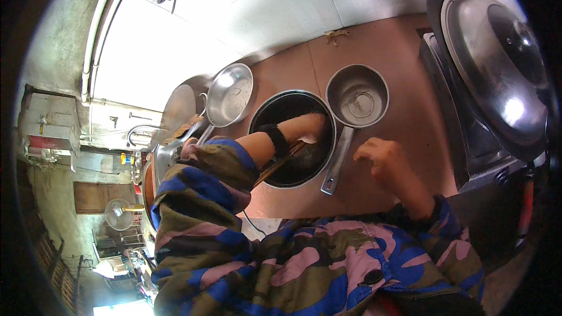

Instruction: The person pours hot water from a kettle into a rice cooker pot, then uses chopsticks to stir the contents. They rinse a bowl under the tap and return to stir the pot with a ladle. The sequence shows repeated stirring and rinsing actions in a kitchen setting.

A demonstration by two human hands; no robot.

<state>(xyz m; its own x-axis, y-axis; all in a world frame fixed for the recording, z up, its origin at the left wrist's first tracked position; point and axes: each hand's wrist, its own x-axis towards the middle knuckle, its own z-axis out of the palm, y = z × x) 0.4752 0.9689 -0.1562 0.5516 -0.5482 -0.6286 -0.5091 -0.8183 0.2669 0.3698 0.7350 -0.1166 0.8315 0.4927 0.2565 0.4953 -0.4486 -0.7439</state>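
My left hand is inside a round black pot, curled around thin brown sticks that look like chopsticks. They slant back over the rim beneath my forearm; the fingertips are blurred and hidden. A small whitish thing shows under the hand, too unclear to name. To the right, my right hand hovers above the brown counter, fingers loosely bent, holding nothing. Between the hands lies the handle of a metal saucepan, which stands behind them with a shallow layer, perhaps liquid, at its bottom.
A steel pan stands at the left, near a round board and a curved tap. On the right, a large lidded wok sits on a stove. Small scraps lie by the tiled wall.
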